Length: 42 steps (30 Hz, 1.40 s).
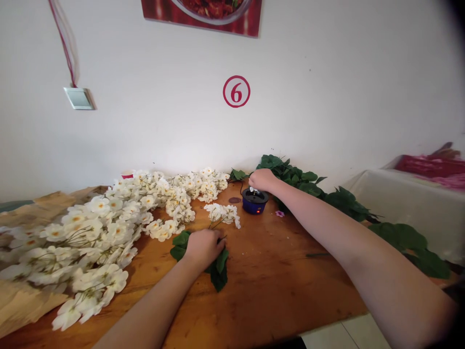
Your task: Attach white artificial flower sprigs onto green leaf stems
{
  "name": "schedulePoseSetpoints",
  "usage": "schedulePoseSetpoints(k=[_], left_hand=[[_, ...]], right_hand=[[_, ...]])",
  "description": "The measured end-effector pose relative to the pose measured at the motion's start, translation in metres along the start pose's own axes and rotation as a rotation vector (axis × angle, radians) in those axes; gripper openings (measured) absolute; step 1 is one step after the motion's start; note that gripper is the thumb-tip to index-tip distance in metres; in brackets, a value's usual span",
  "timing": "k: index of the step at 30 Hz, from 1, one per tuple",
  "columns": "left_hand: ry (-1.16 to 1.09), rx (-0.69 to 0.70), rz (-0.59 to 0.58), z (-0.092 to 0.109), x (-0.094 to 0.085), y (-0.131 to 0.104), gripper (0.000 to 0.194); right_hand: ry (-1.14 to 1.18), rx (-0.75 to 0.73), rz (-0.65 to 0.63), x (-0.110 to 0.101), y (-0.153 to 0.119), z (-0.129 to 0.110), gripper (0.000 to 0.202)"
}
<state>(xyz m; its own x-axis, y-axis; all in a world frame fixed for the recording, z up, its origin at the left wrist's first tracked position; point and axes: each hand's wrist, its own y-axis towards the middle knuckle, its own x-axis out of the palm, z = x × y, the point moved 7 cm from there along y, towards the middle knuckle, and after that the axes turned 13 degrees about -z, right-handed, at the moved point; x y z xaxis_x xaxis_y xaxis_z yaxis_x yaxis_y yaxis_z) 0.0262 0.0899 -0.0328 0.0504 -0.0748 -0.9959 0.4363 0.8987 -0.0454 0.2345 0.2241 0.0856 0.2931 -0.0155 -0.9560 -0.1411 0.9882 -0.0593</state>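
Note:
My left hand (203, 248) is closed around a stem of green artificial leaves (219, 274) low over the wooden table. A small cluster of white artificial flowers (222, 213) extends just beyond its fingers, with thin stems running toward the hand. My right hand (264, 179) is reached out over a small blue electric pot (253, 207) with a dark inside and a lit red light. Pinched in its fingers, a small white flower (252, 189) hangs down at the pot's opening. Whether the flower touches what is in the pot, I cannot tell.
White flower bunches (119, 218) are heaped on the left over brown paper (32, 310). Green leaves (286, 172) are piled behind and right of the pot. A tiny pink flower (279, 213) lies on the table (269, 281). A white wall (163, 121) rises behind.

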Motion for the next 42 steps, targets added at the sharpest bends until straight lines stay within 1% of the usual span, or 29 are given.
schedulePoseSetpoints(k=[4, 8, 10, 11, 13, 14, 16, 19, 22, 24, 26, 29, 33, 39, 42], left_hand=[[0.010, 0.027, 0.015, 0.003, -0.001, -0.002, 0.031], [0.021, 0.057, 0.056, 0.008, -0.002, -0.002, 0.027], [0.022, 0.068, 0.077, 0.010, -0.002, -0.001, 0.025], [0.021, 0.075, 0.085, 0.010, -0.002, -0.001, 0.023], [0.019, 0.092, 0.099, 0.011, -0.001, -0.002, 0.021], [0.018, 0.098, 0.106, 0.011, -0.001, -0.002, 0.020], [0.017, 0.105, 0.117, 0.012, -0.002, -0.004, 0.022], [0.027, 0.093, 0.143, 0.012, -0.003, -0.007, 0.023], [0.063, 0.056, 0.206, 0.013, -0.006, -0.011, 0.021], [0.085, 0.054, 0.240, 0.015, -0.007, -0.013, 0.021], [0.104, 0.081, 0.250, 0.018, -0.007, -0.014, 0.022], [0.137, 0.133, 0.248, 0.022, -0.007, -0.014, 0.023], [0.138, 0.178, 0.222, 0.025, -0.007, -0.010, 0.025], [0.155, 0.185, 0.213, 0.027, -0.004, -0.001, 0.026], [0.171, 0.230, 0.194, 0.031, -0.002, 0.001, 0.024]], right_hand=[[0.074, 0.033, 0.096, -0.021, -0.006, 0.009, 0.035], [0.206, 0.070, 0.220, -0.041, -0.022, 0.015, 0.029], [0.299, 0.084, 0.287, -0.045, -0.035, 0.015, 0.029], [0.353, 0.087, 0.315, -0.044, -0.041, 0.013, 0.031], [0.475, 0.080, 0.351, -0.034, -0.055, 0.006, 0.036], [0.542, 0.071, 0.355, -0.024, -0.062, 0.001, 0.039], [0.682, 0.038, 0.341, 0.002, -0.074, -0.014, 0.042], [0.890, -0.008, 0.283, 0.049, -0.085, -0.039, 0.044], [1.084, -0.042, 0.242, 0.089, -0.088, -0.060, 0.045], [1.201, -0.063, 0.222, 0.107, -0.087, -0.070, 0.046], [1.305, -0.071, 0.202, 0.121, -0.084, -0.075, 0.045], [1.431, -0.080, 0.174, 0.135, -0.081, -0.075, 0.044], [1.543, -0.072, 0.150, 0.145, -0.078, -0.069, 0.044], [1.573, -0.075, 0.115, 0.146, -0.078, -0.067, 0.043], [1.553, -0.089, 0.112, 0.144, -0.080, -0.069, 0.044]])
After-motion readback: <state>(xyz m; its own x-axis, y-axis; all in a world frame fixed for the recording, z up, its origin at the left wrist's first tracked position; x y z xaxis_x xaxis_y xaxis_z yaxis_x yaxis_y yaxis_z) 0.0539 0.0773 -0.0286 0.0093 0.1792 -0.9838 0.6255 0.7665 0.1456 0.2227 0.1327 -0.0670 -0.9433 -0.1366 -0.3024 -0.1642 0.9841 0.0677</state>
